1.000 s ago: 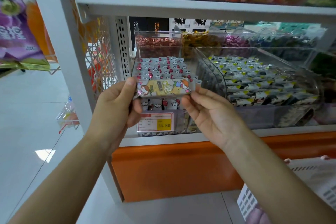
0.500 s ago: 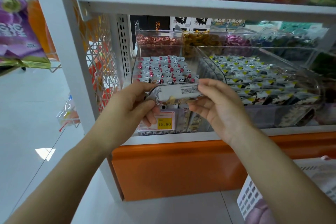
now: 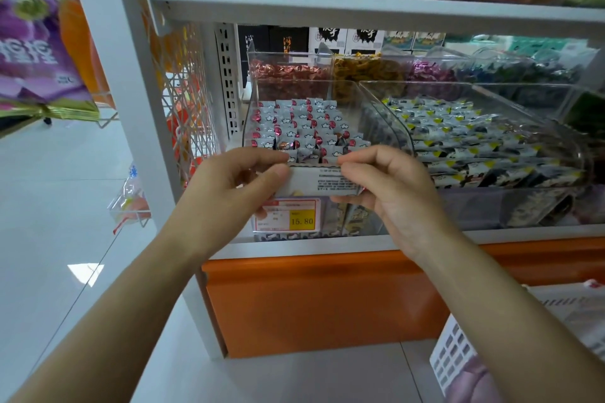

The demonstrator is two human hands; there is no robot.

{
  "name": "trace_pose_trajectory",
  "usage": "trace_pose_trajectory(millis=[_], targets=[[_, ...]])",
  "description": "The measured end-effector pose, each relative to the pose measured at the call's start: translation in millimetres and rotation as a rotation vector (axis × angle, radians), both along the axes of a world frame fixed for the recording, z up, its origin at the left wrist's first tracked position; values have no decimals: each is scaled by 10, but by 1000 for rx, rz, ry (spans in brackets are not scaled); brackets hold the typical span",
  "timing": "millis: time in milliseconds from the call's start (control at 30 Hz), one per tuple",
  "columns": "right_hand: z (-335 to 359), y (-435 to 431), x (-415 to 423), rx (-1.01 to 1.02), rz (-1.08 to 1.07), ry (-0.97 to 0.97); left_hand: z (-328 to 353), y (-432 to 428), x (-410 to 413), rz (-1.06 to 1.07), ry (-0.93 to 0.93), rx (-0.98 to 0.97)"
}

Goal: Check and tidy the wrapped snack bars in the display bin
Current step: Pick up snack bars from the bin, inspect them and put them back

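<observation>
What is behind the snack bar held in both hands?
The clear display bin with rows of wrapped bars; its price tag shows below. The held bar and fingers cover the bin's front edge.

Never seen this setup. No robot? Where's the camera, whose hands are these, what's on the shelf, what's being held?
There is no robot here. A person works with bare hands, and the single camera sits on their head, looking forward and down. Its lens is wide-angle, so straight edges bend near the borders. That head view is the only view.

The left hand and right hand each pinch one end of a single snack bar. They hold it level in front of the display bin, with its white printed back towards the camera.

The clear bin stands on a white shelf and holds rows of small wrapped bars. A price tag on its front reads 15.80. A second bin to the right holds black, white and yellow packs. Part of a white basket shows at lower right.
</observation>
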State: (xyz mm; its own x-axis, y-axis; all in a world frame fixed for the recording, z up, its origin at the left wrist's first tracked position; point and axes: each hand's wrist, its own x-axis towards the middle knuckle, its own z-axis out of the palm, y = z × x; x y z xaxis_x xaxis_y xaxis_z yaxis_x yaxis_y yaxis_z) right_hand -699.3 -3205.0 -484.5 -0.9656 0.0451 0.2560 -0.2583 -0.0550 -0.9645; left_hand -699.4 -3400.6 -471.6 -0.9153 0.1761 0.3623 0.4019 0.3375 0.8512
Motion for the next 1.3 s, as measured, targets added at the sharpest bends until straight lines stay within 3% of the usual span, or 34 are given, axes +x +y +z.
trace_pose_trajectory(millis=[200, 400, 600, 833, 1033, 1300], targets=[[-3, 16, 6, 231, -166, 124, -19, -2, 0, -27, 12, -91], [-2, 2, 30, 295, -99, 158, -5, -18, -18, -93, -82, 22], [14, -9, 45, 182, 17, 106, 59, -105, -26, -104, -95, -21], [-35, -31, 16, 142, -74, 93, 11, -96, -35, -137, -130, -67], [37, 62, 13, 73, 152, -116, 7, -112, -63, -96, -95, -54], [59, 132, -2, -66, 249, -285, -23, -86, -77, -116, -54, -89]])
